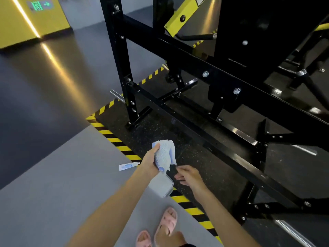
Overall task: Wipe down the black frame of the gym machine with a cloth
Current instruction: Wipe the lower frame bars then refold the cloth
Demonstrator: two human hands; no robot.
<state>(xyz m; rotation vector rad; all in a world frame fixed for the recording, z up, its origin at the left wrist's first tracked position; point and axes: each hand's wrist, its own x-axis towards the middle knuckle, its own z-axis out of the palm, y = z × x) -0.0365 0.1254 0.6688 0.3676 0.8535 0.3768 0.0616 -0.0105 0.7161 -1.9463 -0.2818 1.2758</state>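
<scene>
Cloth (164, 155): pale blue and white, bunched, held in the air above the near-left edge of the speckled black mat (156, 129), clear of the machine and not touching any bar.

Far left: a yellow wall block (16, 29) carrying a lit green exit sign (40, 5) stands at the far edge of the grey floor (53, 175). A small white and blue tube (128, 166) lies flat on the floor, just beside the yellow-and-black hazard stripe (115, 139) that borders the mat.

Left hand (148, 162): fingers and thumb curled round the cloth, gripping its left side, thumb uppermost. Below the wrist, a clear rectangular container (166, 189) sits on the floor at the stripe.

Right hand (189, 176): fingers loosely bent, holding nothing, just beside the lower corner of the cloth but apart from it.

Near edge of the floor: two pink sandals (168, 222) on the person's feet, just inside the stripe.

Right: the black frame (222, 81) stands on the mat, its bolted beams running diagonally from the far upright towards the near right corner. A yellow arm (179, 16) sits behind the upper beams.
</scene>
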